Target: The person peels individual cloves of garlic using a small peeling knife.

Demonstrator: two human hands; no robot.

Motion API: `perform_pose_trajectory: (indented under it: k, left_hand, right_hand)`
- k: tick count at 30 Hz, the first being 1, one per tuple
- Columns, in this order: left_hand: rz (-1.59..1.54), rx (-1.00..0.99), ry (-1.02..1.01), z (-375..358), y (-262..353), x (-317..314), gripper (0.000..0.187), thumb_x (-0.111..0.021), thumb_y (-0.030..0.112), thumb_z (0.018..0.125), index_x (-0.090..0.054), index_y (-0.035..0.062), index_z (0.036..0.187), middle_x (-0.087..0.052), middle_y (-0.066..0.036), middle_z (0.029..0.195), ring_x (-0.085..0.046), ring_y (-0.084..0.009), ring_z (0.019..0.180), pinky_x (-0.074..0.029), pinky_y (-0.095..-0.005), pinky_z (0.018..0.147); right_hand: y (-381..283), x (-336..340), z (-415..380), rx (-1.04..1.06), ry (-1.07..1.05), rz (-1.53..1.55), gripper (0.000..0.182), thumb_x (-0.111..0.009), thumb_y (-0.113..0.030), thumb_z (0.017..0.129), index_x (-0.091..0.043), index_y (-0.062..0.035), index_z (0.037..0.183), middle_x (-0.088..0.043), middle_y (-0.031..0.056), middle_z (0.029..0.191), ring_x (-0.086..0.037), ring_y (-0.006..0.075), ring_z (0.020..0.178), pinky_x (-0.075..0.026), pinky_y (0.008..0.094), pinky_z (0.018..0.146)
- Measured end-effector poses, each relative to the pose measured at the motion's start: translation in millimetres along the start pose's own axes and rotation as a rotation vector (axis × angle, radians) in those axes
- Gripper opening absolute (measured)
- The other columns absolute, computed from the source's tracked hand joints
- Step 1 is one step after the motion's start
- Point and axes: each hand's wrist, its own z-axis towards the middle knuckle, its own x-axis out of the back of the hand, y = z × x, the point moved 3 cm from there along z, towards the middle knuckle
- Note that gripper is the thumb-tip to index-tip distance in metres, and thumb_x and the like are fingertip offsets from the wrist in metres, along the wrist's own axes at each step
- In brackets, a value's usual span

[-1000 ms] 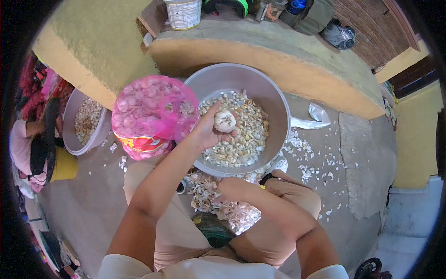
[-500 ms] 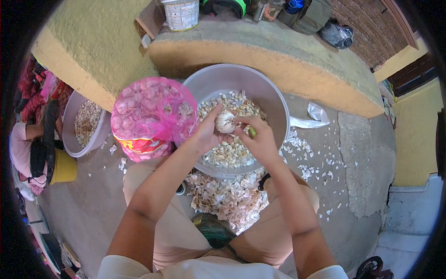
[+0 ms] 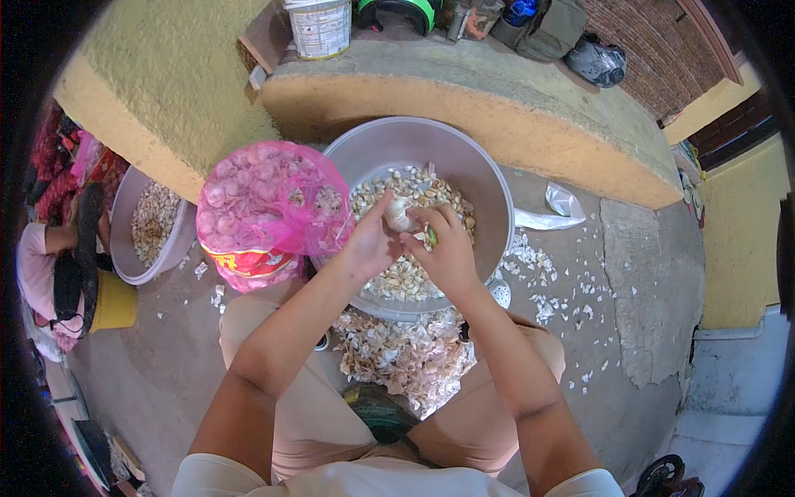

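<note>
A whitish garlic bulb [image 3: 399, 214] is held above a large grey basin [image 3: 497, 178] by my left hand [image 3: 370, 240], whose fingers wrap its left side. My right hand [image 3: 443, 244] presses its fingers against the bulb's right side, and a small green item [image 3: 431, 238] shows at its palm. Loose garlic cloves [image 3: 406, 286] cover the basin's bottom below both hands. Left of the basin stands a pink mesh bag [image 3: 257, 195] full of garlic bulbs.
Peeled skins [image 3: 406, 356] lie heaped between my legs, and more are scattered on the floor at right. At far left a person [image 3: 45, 261] sits by another basin [image 3: 124, 240] of cloves and a yellow bucket [image 3: 113, 298]. A raised ledge [image 3: 464, 103] runs behind.
My right hand has moved slightly left and its fingers now cover more of the bulb's right side. The bulb has shifted and turned a little in my hands.
</note>
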Motion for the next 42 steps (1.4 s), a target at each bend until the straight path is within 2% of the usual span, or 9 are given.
perform_pose_trajectory:
  k: [6,12,15,18,24,27,30,33,42]
  left_hand:
    - [0.071,-0.066,0.068,0.9,0.6,-1.2,0.036,-0.029,0.038,0.089,-0.046,0.0123,0.107,-0.055,-0.008,0.094,-0.054,-0.0207,0.082,-0.045,-0.0357,0.070]
    - [0.115,-0.163,0.097,8.7,3.2,11.7,0.031,-0.034,0.034,0.088,-0.046,0.0131,0.108,-0.054,-0.007,0.095,-0.053,-0.0209,0.083,-0.044,-0.0378,0.071]
    - [0.115,-0.220,0.149,8.7,3.0,12.0,0.030,-0.033,0.033,0.089,-0.046,0.0123,0.108,-0.054,-0.009,0.094,-0.053,-0.0216,0.085,-0.044,-0.0386,0.073]
    - [0.089,-0.238,0.159,5.7,3.7,7.4,0.030,-0.035,0.031,0.089,-0.045,0.0117,0.108,-0.054,-0.009,0.096,-0.053,-0.0220,0.087,-0.044,-0.0383,0.075]
    - [0.023,-0.270,0.173,4.2,2.7,0.9,0.028,-0.038,0.028,0.088,-0.045,0.0099,0.107,-0.052,-0.008,0.101,-0.052,-0.0219,0.091,-0.042,-0.0367,0.079]
    - [0.055,-0.285,0.183,4.9,1.8,3.7,0.025,-0.041,0.027,0.087,-0.046,0.0099,0.106,-0.052,-0.007,0.101,-0.052,-0.0201,0.092,-0.042,-0.0352,0.079]
    - [0.078,-0.294,0.146,5.0,1.8,6.4,0.023,-0.044,0.026,0.086,-0.048,0.0105,0.103,-0.053,-0.005,0.099,-0.052,-0.0179,0.090,-0.042,-0.0328,0.077]
    - [0.070,-0.304,0.126,1.3,2.7,0.3,0.022,-0.045,0.026,0.085,-0.050,0.0116,0.101,-0.053,-0.003,0.096,-0.052,-0.0160,0.088,-0.042,-0.0295,0.074]
    - [0.159,-0.265,0.149,-8.4,4.6,-12.2,0.021,-0.044,0.027,0.085,-0.050,0.0124,0.100,-0.053,-0.002,0.087,-0.052,-0.0136,0.080,-0.044,-0.0264,0.066]
  right_hand:
    - [23.4,-3.3,-0.4,-0.304,0.002,0.250,0.026,-0.058,-0.015,0.072,-0.051,0.0024,0.091,-0.050,0.0181,0.087,-0.051,0.0336,0.083,-0.040,0.0376,0.075]
    - [37.0,-2.0,-0.8,-0.344,-0.276,0.236,0.022,-0.051,-0.013,0.078,-0.048,0.0063,0.088,-0.054,0.0233,0.084,-0.053,0.0340,0.083,-0.039,0.0405,0.070]
    - [29.7,-0.9,-2.1,-0.521,-0.391,0.489,0.023,-0.047,-0.017,0.081,-0.048,0.0059,0.087,-0.055,0.0244,0.077,-0.054,0.0375,0.079,-0.040,0.0433,0.068]
    - [14.4,9.0,1.4,-0.371,-0.326,0.018,0.027,-0.045,-0.021,0.084,-0.049,0.0048,0.086,-0.055,0.0245,0.072,-0.054,0.0401,0.073,-0.040,0.0439,0.067]
    - [20.6,7.8,2.6,-0.225,-0.208,0.127,0.027,-0.044,-0.022,0.085,-0.046,0.0043,0.090,-0.054,0.0249,0.072,-0.053,0.0411,0.074,-0.040,0.0421,0.067]
    - [19.6,7.6,6.4,-0.239,-0.222,0.219,0.026,-0.044,-0.022,0.085,-0.046,0.0038,0.089,-0.054,0.0234,0.072,-0.053,0.0391,0.072,-0.041,0.0403,0.064]
    - [15.4,6.0,3.9,-0.510,-0.390,0.441,0.019,-0.045,-0.019,0.086,-0.045,0.0002,0.087,-0.046,0.0040,0.065,-0.044,0.0120,0.061,-0.039,0.0284,0.058]
    - [19.0,4.8,6.0,-0.346,-0.305,0.221,0.026,-0.049,-0.025,0.083,-0.048,0.0011,0.087,-0.055,0.0195,0.068,-0.054,0.0347,0.065,-0.041,0.0377,0.057]
    - [1.5,9.7,7.0,-0.283,-0.238,0.063,0.039,-0.053,-0.039,0.078,-0.054,-0.0003,0.077,-0.056,0.0185,0.064,-0.055,0.0352,0.061,-0.042,0.0399,0.055]
